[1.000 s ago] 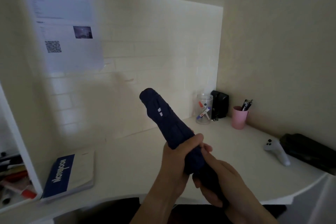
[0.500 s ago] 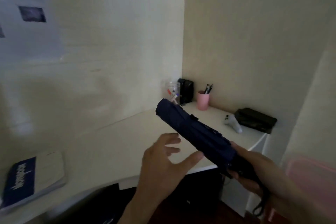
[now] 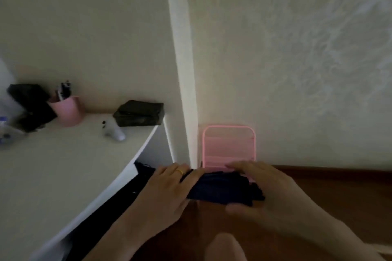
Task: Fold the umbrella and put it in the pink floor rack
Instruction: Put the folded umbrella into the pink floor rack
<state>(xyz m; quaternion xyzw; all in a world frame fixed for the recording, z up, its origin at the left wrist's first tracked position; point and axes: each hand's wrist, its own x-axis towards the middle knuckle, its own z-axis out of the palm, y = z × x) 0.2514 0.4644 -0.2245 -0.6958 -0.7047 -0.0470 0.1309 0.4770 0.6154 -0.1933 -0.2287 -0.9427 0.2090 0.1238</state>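
The folded navy umbrella (image 3: 220, 188) lies crosswise between my hands, low in the view. My left hand (image 3: 167, 193), with a gold ring, grips its left end. My right hand (image 3: 269, 193) is wrapped around its right end, fingers over the top and thumb underneath. Just behind the umbrella the pink floor rack (image 3: 228, 146) stands on the floor against the wall, its lower edge hidden by the umbrella and my fingers.
A white desk (image 3: 63, 167) curves along the left, carrying a pink pen cup (image 3: 67, 112), a white controller (image 3: 113, 131) and a black pouch (image 3: 139, 113). A white wall corner post (image 3: 182, 70) rises between desk and rack. Brown wooden floor (image 3: 339, 193) spreads right.
My view has swung right and down from the desk to the rack. The umbrella went from pointing up-left to lying crosswise, and my left hand, open half a second ago, now grips it again.
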